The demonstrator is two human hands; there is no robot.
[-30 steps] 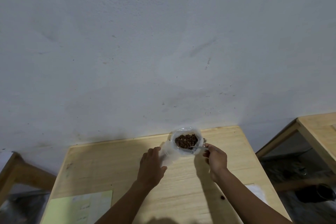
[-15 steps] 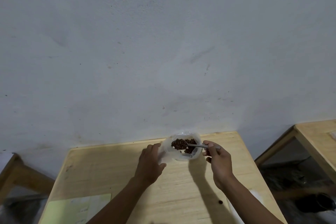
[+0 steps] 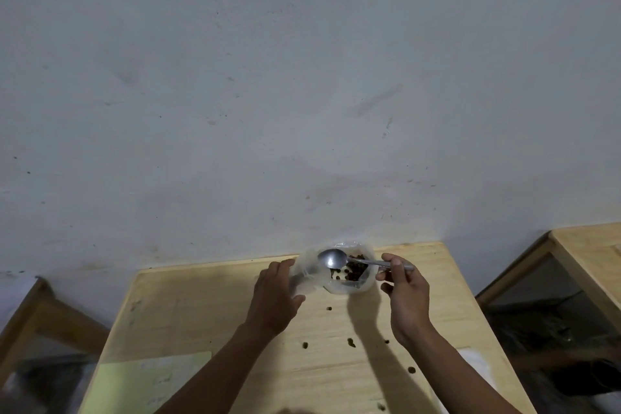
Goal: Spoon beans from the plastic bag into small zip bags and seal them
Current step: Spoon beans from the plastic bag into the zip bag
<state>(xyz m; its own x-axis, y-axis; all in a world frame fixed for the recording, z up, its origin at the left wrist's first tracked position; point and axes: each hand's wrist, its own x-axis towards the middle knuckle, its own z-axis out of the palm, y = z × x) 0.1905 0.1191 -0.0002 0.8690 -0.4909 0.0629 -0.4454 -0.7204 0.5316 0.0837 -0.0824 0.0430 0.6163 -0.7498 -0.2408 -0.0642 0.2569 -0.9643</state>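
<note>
Pinching a metal spoon (image 3: 332,259) over the limp plastic bag (image 3: 336,270) of beans (image 3: 353,270) at the table's (image 3: 201,312) far edge, the right hand (image 3: 406,292) works — fingers (image 3: 280,267) of the left hand (image 3: 274,296) curled on filmy, slippery plastic best held at the rim.

A plain room: scuffed white wall (image 3: 302,77) behind bare wooden tables (image 3: 201,306).

Plastic bag (image 3: 349,286) at table's (image 3: 208,312) far edge, spoon (image 3: 332,259) over it, beans (image 3: 351,342) scattered nearer.
</note>
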